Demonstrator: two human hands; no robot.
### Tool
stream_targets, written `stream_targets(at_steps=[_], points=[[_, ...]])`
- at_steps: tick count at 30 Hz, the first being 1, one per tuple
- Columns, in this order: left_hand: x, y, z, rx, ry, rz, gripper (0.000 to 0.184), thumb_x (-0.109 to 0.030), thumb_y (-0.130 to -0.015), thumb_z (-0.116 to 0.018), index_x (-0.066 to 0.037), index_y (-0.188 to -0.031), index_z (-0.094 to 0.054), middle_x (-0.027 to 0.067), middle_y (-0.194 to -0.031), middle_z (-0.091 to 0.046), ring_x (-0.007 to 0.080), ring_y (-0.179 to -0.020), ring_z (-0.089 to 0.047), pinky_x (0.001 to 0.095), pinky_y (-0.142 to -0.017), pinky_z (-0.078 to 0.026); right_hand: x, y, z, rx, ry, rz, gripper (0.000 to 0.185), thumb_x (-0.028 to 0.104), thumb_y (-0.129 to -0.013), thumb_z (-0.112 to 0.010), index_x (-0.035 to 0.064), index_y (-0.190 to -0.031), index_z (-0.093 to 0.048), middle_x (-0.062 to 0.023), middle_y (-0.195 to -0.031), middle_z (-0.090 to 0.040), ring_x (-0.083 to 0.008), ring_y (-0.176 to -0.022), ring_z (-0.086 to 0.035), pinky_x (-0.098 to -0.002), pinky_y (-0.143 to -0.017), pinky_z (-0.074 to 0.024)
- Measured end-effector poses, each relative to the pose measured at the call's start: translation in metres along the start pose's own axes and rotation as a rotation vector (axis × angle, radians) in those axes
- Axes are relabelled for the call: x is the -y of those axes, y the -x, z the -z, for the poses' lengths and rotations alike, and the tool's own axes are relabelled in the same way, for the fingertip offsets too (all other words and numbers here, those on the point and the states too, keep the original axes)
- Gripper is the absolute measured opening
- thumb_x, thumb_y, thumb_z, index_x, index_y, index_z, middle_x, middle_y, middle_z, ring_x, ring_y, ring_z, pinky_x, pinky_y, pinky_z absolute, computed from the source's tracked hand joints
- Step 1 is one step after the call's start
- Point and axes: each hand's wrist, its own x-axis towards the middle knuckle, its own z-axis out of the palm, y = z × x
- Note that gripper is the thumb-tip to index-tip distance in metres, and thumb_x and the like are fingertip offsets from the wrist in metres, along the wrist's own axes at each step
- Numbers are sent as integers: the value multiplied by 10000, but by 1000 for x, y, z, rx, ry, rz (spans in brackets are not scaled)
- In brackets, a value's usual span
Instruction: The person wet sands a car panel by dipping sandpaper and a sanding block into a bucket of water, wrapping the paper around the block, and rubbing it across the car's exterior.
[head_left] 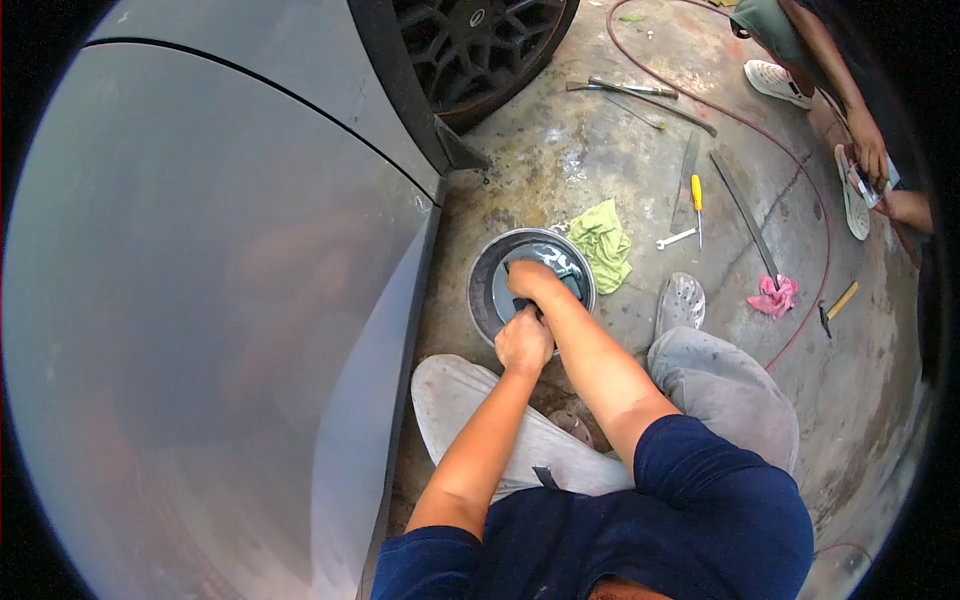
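A round grey bucket (479, 318) with water (562, 262) in it stands on the concrete between my knees and the car. My left hand (525, 342) is closed at the bucket's near side, fingers wrapped round a small dark piece (522, 304). Reaching across above it, my right hand (535, 281) is also closed, over the water, with dark material showing at its fingers. The kind of material cannot be made out. Against the bucket's right rim lies a crumpled yellow-green cloth (601, 245).
A grey car door (230, 280) and a wheel (480, 50) border the left. Right lie a yellow-handled screwdriver (697, 195), a wrench (676, 239), pry bars (650, 95), a pink rag (773, 297), a hammer (842, 300) and a red hose (745, 120). Another person's hand (868, 150) is at upper right.
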Motion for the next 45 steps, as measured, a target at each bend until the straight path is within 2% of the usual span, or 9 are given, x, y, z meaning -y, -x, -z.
stream_targets(at_steps=[6, 11, 19, 24, 27, 31, 34, 37, 45], points=[[-3, 3, 3, -7, 34, 3, 301, -315, -942, -546, -80, -1028, -715, 191, -1077, -735, 376, -1016, -699, 500, -893, -532, -4, -2, -14, 105, -13, -73, 289, 146, -854, -647, 9, -1074, -774, -225, -1209, -706, -362, -1152, -686, -458, -951, -544], [5, 1, -8, -180, 87, -56, 210, -240, -907, -563, -80, -1016, -643, 153, -1028, -700, 361, -984, -683, 512, -851, -537, -4, -3, 17, 69, -45, 210, 475, 148, -799, -709, 18, -1257, -698, -254, -1255, -677, -383, -1176, -661, -437, -997, -514], [8, 0, -12, -326, 277, -55, 210, -222, -915, -647, -92, -1078, -622, 111, -1015, -665, 310, -896, -686, 463, -814, -532, -2, 8, 53, 102, -255, 207, 415, 163, -833, -774, 8, -1210, -694, -179, -1140, -744, -280, -1011, -697, -399, -871, -531], [15, -12, -3, -443, 472, -111, 345, -220, -896, -740, -23, -1143, -600, 166, -1112, -586, 311, -928, -621, 436, -865, -507, -5, -1, 40, 67, -222, 297, 312, 138, -900, -697, 13, -1186, -703, -157, -1107, -751, -272, -1015, -689, -388, -873, -523], [23, -21, -2, -555, 350, -201, 387, -239, -884, -769, -11, -1146, -599, 186, -1126, -583, 374, -1018, -597, 453, -900, -490, -1, 9, 46, 64, -261, 317, 282, 192, -901, -628, -27, -1034, -745, -249, -1102, -722, -393, -1028, -700, -457, -883, -529], [24, -24, -3, -537, 365, -176, 347, -237, -919, -735, 1, -1130, -597, 198, -1116, -603, 402, -1034, -602, 469, -890, -490, 3, -1, 49, 145, -220, 315, 235, 121, -855, -607, -44, -944, -749, -254, -969, -733, -375, -789, -715, -475, -670, -530], [27, -25, -10, -546, 380, -167, 281, -210, -962, -675, 13, -1117, -605, 210, -1057, -623, 397, -1010, -607, 462, -891, -485, 0, -37, 44, 106, 666, 769, 284, 205, -908, -626, -7, -1059, -738, -208, -1053, -734, -384, -961, -684, -450, -825, -533], [26, -22, -11, -579, 372, -140, 224, -171, -1019, -581, 26, -1124, -585, 245, -1036, -640, 412, -976, -621, 467, -878, -484, 15, 2, 72, 12, 40, 321, 306, 240, -906, -644, 0, -1071, -736, -215, -1070, -729, -402, -999, -676, -456, -844, -530], [24, -17, -11, -496, 746, -6, 250, -206, -1104, -448, 28, -1189, -466, 259, -948, -632, 316, -654, -679, 390, -511, -506, 15, 31, 90, 370, -328, 359, 476, 434, -870, -767, 37, -1126, -707, -66, -959, -722, -200, -908, -647, -365, -820, -514]])
